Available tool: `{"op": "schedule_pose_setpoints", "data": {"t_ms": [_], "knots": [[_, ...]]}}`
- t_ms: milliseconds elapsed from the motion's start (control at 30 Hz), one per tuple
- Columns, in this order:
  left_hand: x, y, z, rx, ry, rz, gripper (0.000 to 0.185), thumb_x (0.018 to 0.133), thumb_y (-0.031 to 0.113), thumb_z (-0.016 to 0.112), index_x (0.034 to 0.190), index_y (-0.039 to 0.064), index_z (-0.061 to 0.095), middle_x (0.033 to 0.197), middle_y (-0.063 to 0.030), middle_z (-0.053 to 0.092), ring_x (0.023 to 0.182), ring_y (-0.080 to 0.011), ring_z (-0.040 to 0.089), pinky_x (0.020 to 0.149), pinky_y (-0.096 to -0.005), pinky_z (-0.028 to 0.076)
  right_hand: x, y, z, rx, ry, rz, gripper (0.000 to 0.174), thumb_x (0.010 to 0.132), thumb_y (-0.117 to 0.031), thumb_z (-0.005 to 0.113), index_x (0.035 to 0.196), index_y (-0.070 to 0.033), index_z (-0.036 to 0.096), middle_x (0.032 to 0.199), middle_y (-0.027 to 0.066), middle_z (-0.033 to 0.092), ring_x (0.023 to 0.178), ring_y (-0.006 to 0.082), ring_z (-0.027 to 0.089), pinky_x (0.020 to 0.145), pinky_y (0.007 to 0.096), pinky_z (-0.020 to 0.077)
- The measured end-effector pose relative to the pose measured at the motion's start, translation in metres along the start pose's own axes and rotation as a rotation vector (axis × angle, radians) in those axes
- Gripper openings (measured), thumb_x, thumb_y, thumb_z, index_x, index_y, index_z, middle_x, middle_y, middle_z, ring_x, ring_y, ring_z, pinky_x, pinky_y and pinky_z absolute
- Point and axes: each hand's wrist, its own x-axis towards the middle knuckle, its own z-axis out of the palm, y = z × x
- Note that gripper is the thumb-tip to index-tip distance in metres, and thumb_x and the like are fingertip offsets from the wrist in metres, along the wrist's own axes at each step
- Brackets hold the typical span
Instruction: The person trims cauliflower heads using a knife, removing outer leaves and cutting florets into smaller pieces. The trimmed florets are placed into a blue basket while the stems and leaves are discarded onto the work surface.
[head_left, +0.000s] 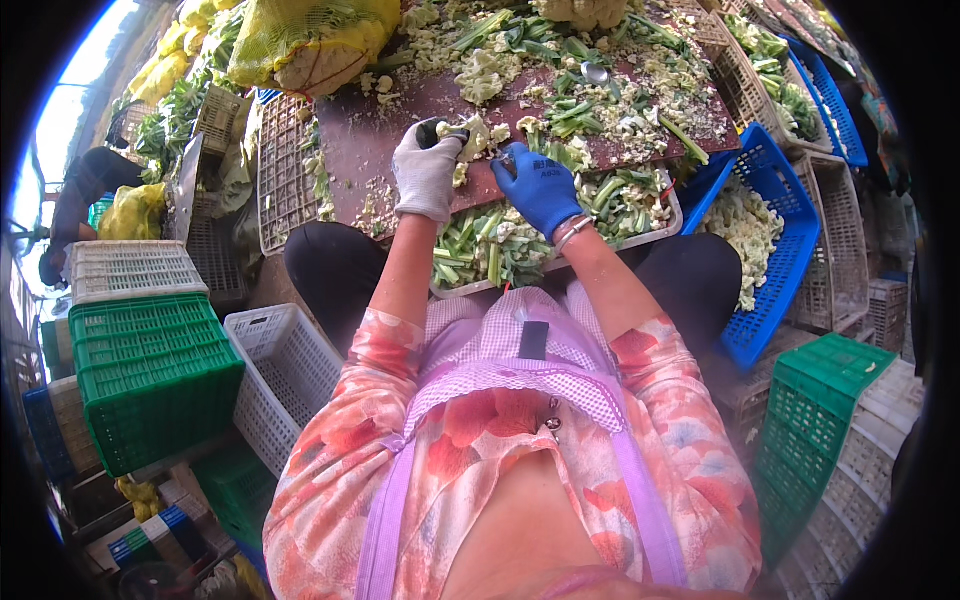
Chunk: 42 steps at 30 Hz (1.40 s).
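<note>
My left hand (426, 172), in a whitish knit glove with dark fingertips, grips a piece of cauliflower (478, 141) above the near part of a dark red board (352, 142). Just to the right is my right hand (538, 186) in a blue coated glove bearing writing. Its fingers are curled towards the cauliflower piece; whether they hold anything is hidden. Below both hands, a pale tray (465, 289) full of cut stalks and green leaves (491, 247) sits between my knees. Florets, crumbs and leaf trimmings (577, 116) are strewn over the board.
A yellow mesh bag of cauliflower (322, 45) stands at the board's far left. A blue crate (787, 247) with florets (742, 225) leans at right. Green crates (154, 367) and a white crate (289, 367) stand at left. A shiny metal object (595, 73) lies among the trimmings.
</note>
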Motion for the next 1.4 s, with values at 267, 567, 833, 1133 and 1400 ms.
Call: {"op": "schedule_pose_setpoints", "data": {"t_ms": [267, 567, 833, 1133, 1400], "knots": [[0.001, -0.008, 0.013, -0.217, -0.020, -0.131, 0.023, 0.085, -0.002, 0.064, 0.108, 0.000, 0.068, 0.095, -0.0069, 0.071, 0.080, -0.0172, 0.069, 0.070, -0.0327, 0.060, 0.025, 0.034, 0.041, 0.118, -0.116, 0.230, 0.048, 0.094, -0.047, 0.057, 0.108, -0.002, 0.065, 0.101, 0.0233, 0.072, 0.099, 0.0403, 0.069, 0.088, 0.0485, 0.0536], [0.000, -0.023, 0.030, -0.893, -0.279, -0.467, 0.024, 0.102, 0.015, 0.051, 0.119, -0.001, 0.060, 0.116, -0.0175, 0.067, 0.104, -0.0338, 0.067, 0.089, -0.0507, 0.058, -0.013, 0.006, -0.014, 0.206, 0.050, 0.152, 0.039, 0.095, -0.042, 0.057, 0.106, -0.005, 0.063, 0.097, 0.0204, 0.073, 0.091, 0.0405, 0.070, 0.082, 0.0487, 0.0542], [-0.048, 0.037, 0.120, -0.759, -0.142, -0.409, 0.021, 0.099, 0.006, 0.058, 0.120, 0.003, 0.060, 0.112, -0.0144, 0.065, 0.099, -0.0305, 0.065, 0.089, -0.0444, 0.056, -0.061, 0.026, -0.076, 0.285, 0.313, 0.146, 0.032, 0.095, -0.036, 0.066, 0.099, -0.004, 0.065, 0.081, 0.0160, 0.070, 0.077, 0.0368, 0.069, 0.068, 0.0426, 0.0525], [-0.108, 0.037, 0.222, -0.726, -0.273, -0.524, 0.012, 0.097, 0.010, 0.063, 0.108, 0.005, 0.066, 0.095, -0.0088, 0.067, 0.081, -0.0218, 0.065, 0.068, -0.0355, 0.056, -0.111, 0.089, -0.122, -0.003, 0.454, 0.327, 0.039, 0.099, -0.042, 0.055, 0.108, -0.005, 0.062, 0.087, 0.0209, 0.071, 0.083, 0.0428, 0.069, 0.071, 0.0505, 0.0534], [-0.166, 0.042, 0.354, -0.318, -0.786, -0.383, 0.032, 0.087, 0.014, 0.074, 0.114, -0.001, 0.066, 0.091, -0.0061, 0.069, 0.079, -0.0133, 0.060, 0.071, -0.0286, 0.049, -0.130, 0.210, -0.132, 1.179, 0.966, 0.414, 0.023, 0.093, -0.027, 0.069, 0.098, -0.007, 0.061, 0.086, 0.0074, 0.068, 0.076, 0.0197, 0.066, 0.067, 0.0369, 0.0529]]}}
